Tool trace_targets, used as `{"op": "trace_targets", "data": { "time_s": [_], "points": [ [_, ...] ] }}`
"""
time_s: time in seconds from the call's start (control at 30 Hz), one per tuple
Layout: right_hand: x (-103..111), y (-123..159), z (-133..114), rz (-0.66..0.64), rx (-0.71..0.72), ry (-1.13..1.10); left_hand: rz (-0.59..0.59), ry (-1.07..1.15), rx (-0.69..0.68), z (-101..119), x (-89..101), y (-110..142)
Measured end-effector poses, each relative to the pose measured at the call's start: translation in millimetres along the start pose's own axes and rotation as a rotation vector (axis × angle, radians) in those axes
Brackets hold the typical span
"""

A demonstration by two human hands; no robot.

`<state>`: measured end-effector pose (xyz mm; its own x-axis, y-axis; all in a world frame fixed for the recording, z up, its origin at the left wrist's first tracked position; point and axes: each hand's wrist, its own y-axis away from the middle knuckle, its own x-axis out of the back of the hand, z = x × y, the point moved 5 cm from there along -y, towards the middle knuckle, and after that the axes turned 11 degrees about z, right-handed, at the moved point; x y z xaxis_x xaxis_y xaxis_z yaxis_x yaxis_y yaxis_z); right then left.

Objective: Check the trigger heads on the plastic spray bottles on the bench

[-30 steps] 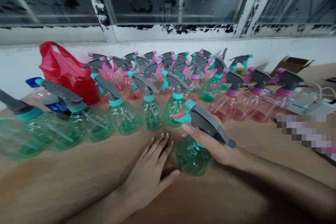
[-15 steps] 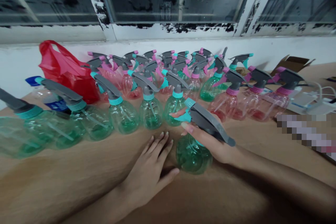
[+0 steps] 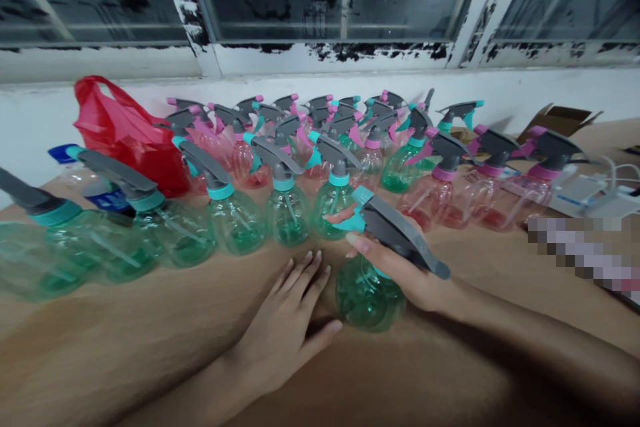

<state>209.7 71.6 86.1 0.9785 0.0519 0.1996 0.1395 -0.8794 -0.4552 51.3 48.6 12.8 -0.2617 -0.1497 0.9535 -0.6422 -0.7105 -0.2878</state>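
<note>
My right hand [image 3: 400, 270] is wrapped round the neck and sprayer head of a green spray bottle [image 3: 370, 300], with a finger reaching the turquoise trigger. The bottle is upright, its grey head angled toward the back left. Palm down on the wooden table [image 3: 165, 347], my left hand [image 3: 290, 320] lies flat just left of that bottle, holding nothing. Ahead of the hands stands a row of green spray bottles [image 3: 290, 217] with turquoise collars. Pink spray bottles [image 3: 443, 193] with pink collars stand to the right, and several more of both colours crowd behind.
A red plastic bag [image 3: 135, 140] and a blue-capped water bottle [image 3: 95, 180] are at the back left. An open cardboard box [image 3: 555, 123], white devices with cables [image 3: 590, 187] and a blurred-out item [image 3: 580, 253] lie on the right. Behind the table runs a white wall under windows.
</note>
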Motion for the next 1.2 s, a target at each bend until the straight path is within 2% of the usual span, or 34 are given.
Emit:
{"op": "trace_targets", "data": {
  "time_s": [0.4,0.67,1.2],
  "points": [
    [3.6,-3.8,-9.1,-0.003,0.076,0.093,0.017,0.005,0.003,-1.6,-1.6,0.8],
    [0.9,1.6,2.9,0.0,-0.022,0.024,0.013,-0.001,-0.007,-1.8,-2.7,1.3],
    [1.2,0.7,1.1,-0.006,0.002,-0.003,0.013,0.006,-0.004,-1.7,-2.3,1.1]
  ]
}}
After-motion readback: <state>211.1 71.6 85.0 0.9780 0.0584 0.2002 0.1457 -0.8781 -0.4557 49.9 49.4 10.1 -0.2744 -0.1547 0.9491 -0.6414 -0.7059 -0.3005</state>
